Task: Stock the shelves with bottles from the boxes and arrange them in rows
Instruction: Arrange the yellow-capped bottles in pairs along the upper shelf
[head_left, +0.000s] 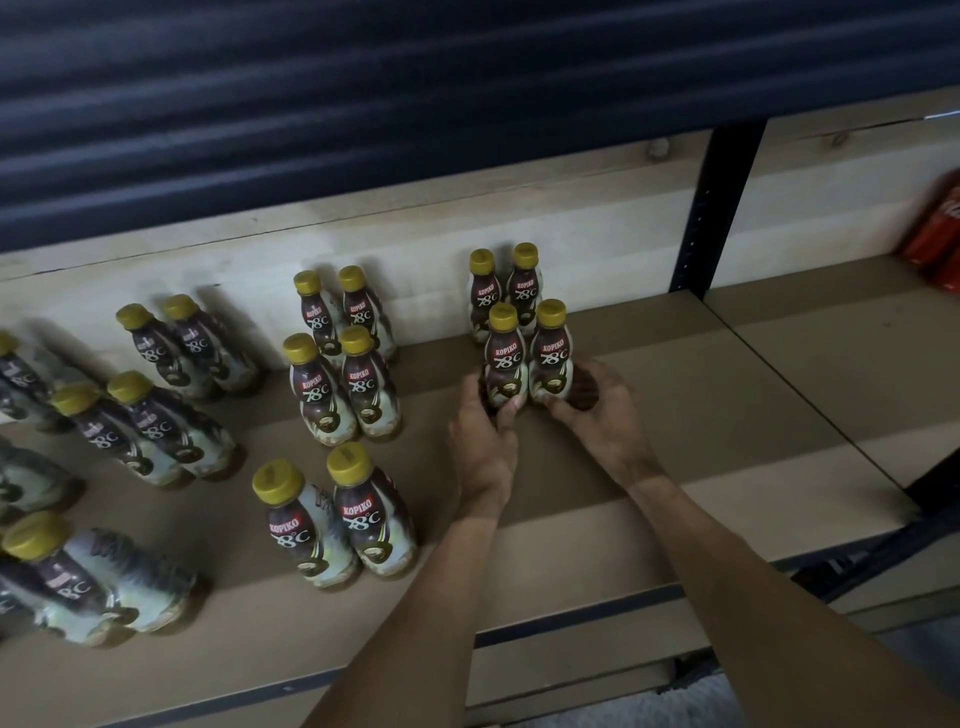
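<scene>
The left hand has fingers and thumb curled round the base of a small brown-and-cream plastic coffee bottle with a yellow screw cap. The right hand wraps the foot of a matching second bottle in the same way. Both bottles are upright, side by side and touching, with their labels facing the person. Their feet are down at the flat brown fibreboard shelf; the fingers hide whether they are fully set on it.

Gripping low probably keeps the necks and labels in view, and lets each bottle be slid and squared without tipping. Holding one bottle in each hand places a whole pair at once.

Just beyond the fingertips, against the pale wooden back panel, stands a back pair of identical bottles. The held two sit directly in front of it, which makes a column two bottles wide. To the outer side of the left hand, a neighbouring column of the same bottles runs three pairs deep. By that pattern, this column lacks one pair nearer the wrists.

Beyond the right hand, past a dark metal upright post, some red drink containers sit well apart in the next bay.
</scene>
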